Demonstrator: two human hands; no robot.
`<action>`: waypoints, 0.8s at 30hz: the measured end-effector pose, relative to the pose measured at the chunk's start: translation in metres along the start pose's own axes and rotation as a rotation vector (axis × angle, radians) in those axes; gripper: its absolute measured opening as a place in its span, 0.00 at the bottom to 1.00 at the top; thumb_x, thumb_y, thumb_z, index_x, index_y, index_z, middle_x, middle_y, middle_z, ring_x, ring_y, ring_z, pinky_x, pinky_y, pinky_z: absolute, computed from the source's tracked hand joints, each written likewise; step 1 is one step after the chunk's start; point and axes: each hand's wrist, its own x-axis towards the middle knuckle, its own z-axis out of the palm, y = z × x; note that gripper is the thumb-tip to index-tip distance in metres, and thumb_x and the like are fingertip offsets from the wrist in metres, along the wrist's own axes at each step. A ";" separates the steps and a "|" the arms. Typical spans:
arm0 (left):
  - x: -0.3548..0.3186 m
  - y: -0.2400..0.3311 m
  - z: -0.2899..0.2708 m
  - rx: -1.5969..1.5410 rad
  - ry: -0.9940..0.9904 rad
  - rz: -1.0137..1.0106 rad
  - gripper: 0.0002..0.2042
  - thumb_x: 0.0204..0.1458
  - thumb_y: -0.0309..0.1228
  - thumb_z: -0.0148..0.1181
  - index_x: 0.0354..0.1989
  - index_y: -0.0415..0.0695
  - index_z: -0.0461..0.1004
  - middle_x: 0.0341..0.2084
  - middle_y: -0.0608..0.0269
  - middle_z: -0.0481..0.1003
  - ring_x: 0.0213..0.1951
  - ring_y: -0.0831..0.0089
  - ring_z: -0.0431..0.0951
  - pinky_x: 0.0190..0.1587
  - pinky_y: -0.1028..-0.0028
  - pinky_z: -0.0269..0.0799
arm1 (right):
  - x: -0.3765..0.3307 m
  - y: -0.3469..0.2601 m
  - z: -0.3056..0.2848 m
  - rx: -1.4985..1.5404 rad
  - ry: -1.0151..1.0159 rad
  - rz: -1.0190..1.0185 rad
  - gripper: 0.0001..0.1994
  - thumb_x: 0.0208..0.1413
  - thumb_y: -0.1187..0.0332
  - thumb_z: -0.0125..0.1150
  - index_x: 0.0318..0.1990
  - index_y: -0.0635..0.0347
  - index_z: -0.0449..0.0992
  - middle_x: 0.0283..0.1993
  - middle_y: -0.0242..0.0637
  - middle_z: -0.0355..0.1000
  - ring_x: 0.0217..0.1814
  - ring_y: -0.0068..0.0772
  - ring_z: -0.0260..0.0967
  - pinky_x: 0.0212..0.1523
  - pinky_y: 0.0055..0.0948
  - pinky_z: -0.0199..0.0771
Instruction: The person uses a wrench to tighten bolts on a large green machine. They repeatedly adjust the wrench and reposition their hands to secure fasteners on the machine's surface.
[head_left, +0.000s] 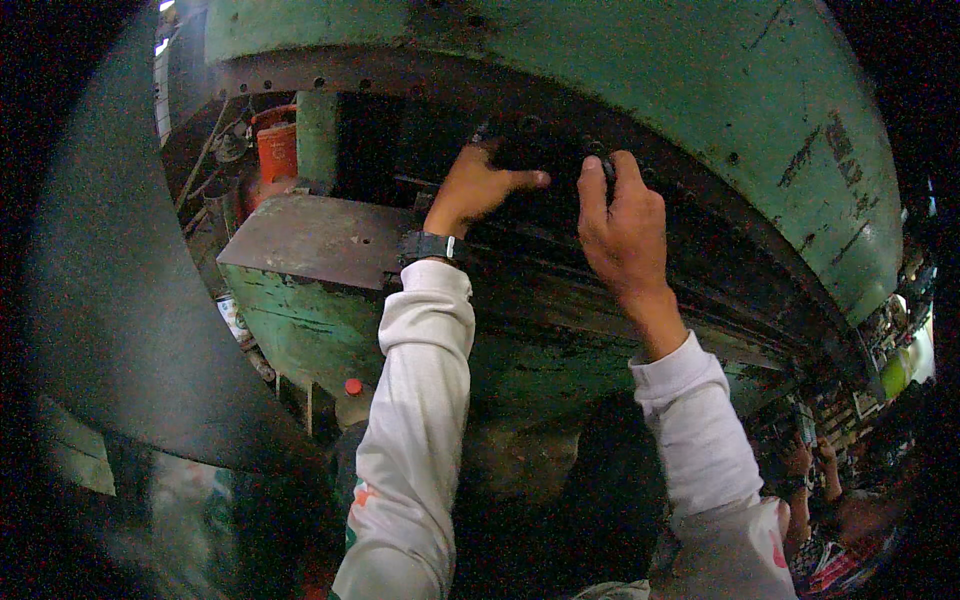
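Observation:
A dark, greasy beam edge [560, 125] runs under the curved green upper body of a large machine [640, 60]. My left hand [480, 185] reaches up to this edge, its thumb stretched out to the right and apart from the fingers. The fingertips are lost in the dark against the metal. To its right, my right hand [625, 215] is raised to the same edge, closed in a pinch. Between its thumb and fingers shows a small dark piece [608, 168], too dim to name in kind. A black watch [432, 247] is on my left wrist.
A green block with a bare metal top [320, 235] juts out at left, with a red button [353, 387] below it. An orange container [278, 150] stands behind. A grey-green panel [110, 270] curves at far left. Another person's hands [810, 460] show at lower right.

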 end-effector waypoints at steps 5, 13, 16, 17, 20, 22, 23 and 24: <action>0.003 0.000 0.011 0.109 0.030 -0.013 0.28 0.40 0.39 0.75 0.50 0.38 0.77 0.48 0.55 0.79 0.49 0.62 0.78 0.54 0.66 0.71 | 0.000 -0.010 0.013 0.346 0.051 0.286 0.19 0.64 0.57 0.48 0.38 0.70 0.70 0.31 0.65 0.72 0.37 0.69 0.71 0.38 0.58 0.68; 0.000 0.006 0.015 0.081 0.075 -0.013 0.34 0.37 0.40 0.76 0.53 0.36 0.75 0.52 0.50 0.76 0.54 0.58 0.75 0.58 0.65 0.68 | 0.013 0.009 0.010 0.270 -0.052 0.298 0.24 0.65 0.54 0.47 0.33 0.74 0.71 0.40 0.69 0.71 0.46 0.71 0.69 0.46 0.56 0.68; -0.005 0.017 0.017 0.072 0.075 -0.060 0.35 0.36 0.40 0.77 0.54 0.36 0.74 0.54 0.48 0.75 0.56 0.57 0.74 0.59 0.65 0.67 | 0.020 0.012 -0.009 0.121 -0.153 0.212 0.25 0.65 0.53 0.48 0.35 0.74 0.73 0.42 0.69 0.72 0.47 0.73 0.69 0.48 0.54 0.71; -0.004 0.018 0.018 0.070 0.075 -0.075 0.35 0.35 0.40 0.78 0.54 0.36 0.74 0.54 0.48 0.75 0.56 0.57 0.74 0.59 0.65 0.67 | 0.019 0.002 -0.011 0.094 -0.156 0.193 0.25 0.64 0.52 0.49 0.36 0.74 0.73 0.41 0.69 0.72 0.47 0.73 0.69 0.48 0.53 0.72; 0.005 -0.002 0.012 -0.019 0.056 -0.045 0.36 0.35 0.40 0.78 0.55 0.36 0.74 0.53 0.48 0.75 0.56 0.58 0.74 0.59 0.65 0.67 | 0.025 -0.009 -0.022 -0.144 -0.208 0.011 0.22 0.64 0.55 0.50 0.37 0.72 0.72 0.35 0.65 0.73 0.41 0.70 0.70 0.43 0.55 0.71; 0.006 -0.003 0.014 0.101 0.128 -0.019 0.36 0.36 0.44 0.78 0.54 0.36 0.74 0.52 0.52 0.76 0.54 0.60 0.75 0.59 0.65 0.67 | 0.039 0.010 -0.037 -0.184 -0.284 -0.221 0.19 0.66 0.57 0.50 0.36 0.70 0.70 0.32 0.63 0.71 0.40 0.68 0.69 0.38 0.51 0.68; 0.004 0.003 0.016 0.155 0.163 -0.006 0.36 0.37 0.45 0.78 0.54 0.36 0.74 0.51 0.54 0.77 0.53 0.61 0.75 0.59 0.65 0.68 | 0.047 0.004 -0.050 -0.294 -0.398 -0.233 0.17 0.65 0.59 0.51 0.37 0.69 0.70 0.32 0.62 0.71 0.39 0.67 0.69 0.38 0.53 0.68; 0.001 0.008 0.015 0.109 0.133 -0.019 0.36 0.37 0.43 0.78 0.54 0.36 0.74 0.52 0.52 0.76 0.54 0.60 0.75 0.59 0.65 0.67 | 0.048 0.002 -0.050 -0.323 -0.406 -0.239 0.17 0.65 0.59 0.51 0.38 0.69 0.70 0.32 0.61 0.72 0.39 0.66 0.70 0.38 0.54 0.69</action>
